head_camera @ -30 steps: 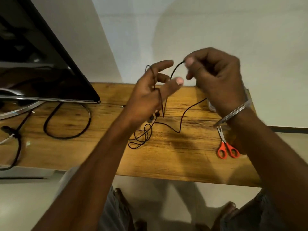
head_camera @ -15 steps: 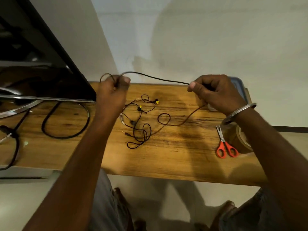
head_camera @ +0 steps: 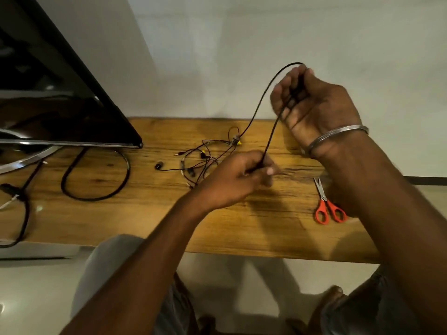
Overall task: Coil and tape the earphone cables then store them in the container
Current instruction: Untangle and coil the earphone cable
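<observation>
A black earphone cable (head_camera: 262, 100) runs in a raised loop between both hands. My right hand (head_camera: 312, 102) is up near the wall, closed around the top of the loop. My left hand (head_camera: 242, 175) is low over the wooden table (head_camera: 242, 226), pinching a lower stretch of the same cable. From the loop one strand drops to a tangle of earphones (head_camera: 205, 158) on the table, with yellow-tipped buds and a loose black earbud (head_camera: 158, 166). The container is hidden behind my right arm.
Orange-handled scissors (head_camera: 327, 206) lie on the table at the right. A black monitor (head_camera: 48, 93) on a silver stand fills the left, with thick black power cables (head_camera: 96, 180) looped beneath it. My knees show below the table's front edge.
My right hand rose and carried the cable up toward the wall. My left hand swung from the far left down to the table's middle, folding the straight cable into a loop.
</observation>
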